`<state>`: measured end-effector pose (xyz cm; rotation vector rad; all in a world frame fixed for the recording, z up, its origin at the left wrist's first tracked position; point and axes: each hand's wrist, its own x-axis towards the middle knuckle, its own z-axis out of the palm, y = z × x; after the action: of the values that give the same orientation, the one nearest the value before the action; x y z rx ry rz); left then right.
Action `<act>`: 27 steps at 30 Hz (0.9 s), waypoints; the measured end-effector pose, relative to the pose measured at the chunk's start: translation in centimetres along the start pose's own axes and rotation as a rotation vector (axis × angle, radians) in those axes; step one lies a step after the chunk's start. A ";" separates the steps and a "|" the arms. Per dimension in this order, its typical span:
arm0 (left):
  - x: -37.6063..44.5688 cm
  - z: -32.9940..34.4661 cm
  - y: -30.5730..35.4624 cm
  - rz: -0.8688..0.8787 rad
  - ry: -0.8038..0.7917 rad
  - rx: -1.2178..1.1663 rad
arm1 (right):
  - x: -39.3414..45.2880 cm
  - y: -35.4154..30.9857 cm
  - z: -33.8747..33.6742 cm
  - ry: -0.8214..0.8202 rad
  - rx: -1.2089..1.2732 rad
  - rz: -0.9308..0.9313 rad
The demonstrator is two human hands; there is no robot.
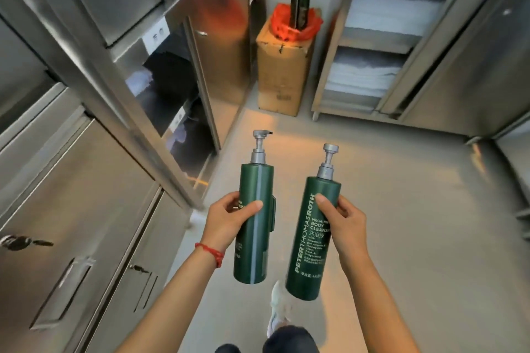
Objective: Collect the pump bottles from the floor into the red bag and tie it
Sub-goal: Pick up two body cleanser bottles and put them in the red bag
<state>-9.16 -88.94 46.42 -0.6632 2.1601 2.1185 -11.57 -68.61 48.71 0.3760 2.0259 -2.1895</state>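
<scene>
Green bottle, left: the left hand [229,218] grips a green pump bottle [253,218] at lower centre of the frame, fingers curled round its middle and thumb lying across the front; the bottle is held off the floor, grey pump head pointing up the frame.
Green bottle, right: the right hand [342,221] grips a second pump bottle [311,238] just beside the first, thumb on its upper front; white lettering runs along its side, and it tilts slightly to the right. The two bottles are apart, not touching.
Wrist: a red string bracelet [210,252] circles the left wrist.
Below the bottles: a pale shoe [279,309] and dark trouser knee [289,338] show at the bottom edge on the grey floor [401,223].
Left side: steel cabinets [86,180] with recessed handles and keys in their locks fill the left of the frame; one door [218,71] stands open on dark shelves.
Far centre: a tall cardboard box [282,71] stands on the floor at upper centre, against the back wall.
Red bag: the red bag [286,26] sits open on top of the box, well apart from the hands; two dark pump bottles [298,6] stand upright in it, side by side.
Upper right: an open steel cabinet [372,46] holds shelves of folded white linen [367,77]; a label above it is too blurred to read.
</scene>
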 end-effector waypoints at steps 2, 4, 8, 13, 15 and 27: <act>2.7 2.0 1.4 0.015 -0.024 0.010 | 2.9 -1.3 -0.9 0.025 0.003 -0.007; 5.2 3.8 2.8 0.024 -0.033 0.025 | 5.5 -2.5 -1.8 0.045 0.009 -0.009; 9.8 6.2 5.3 0.044 -0.039 0.007 | 11.0 -5.0 -2.3 0.036 0.003 -0.025; 16.6 7.2 8.1 0.048 -0.040 -0.028 | 18.4 -7.0 -0.7 0.034 0.016 -0.045; 20.2 7.5 9.4 0.062 -0.050 -0.012 | 21.8 -7.6 0.5 0.022 0.009 -0.044; 42.4 7.5 18.5 0.101 -0.124 0.034 | 42.7 -13.7 8.3 0.056 -0.004 -0.087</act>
<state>-55.68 -93.57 49.65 -0.4160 2.2018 2.1031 -56.93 -72.68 50.82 0.3591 2.1139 -2.2493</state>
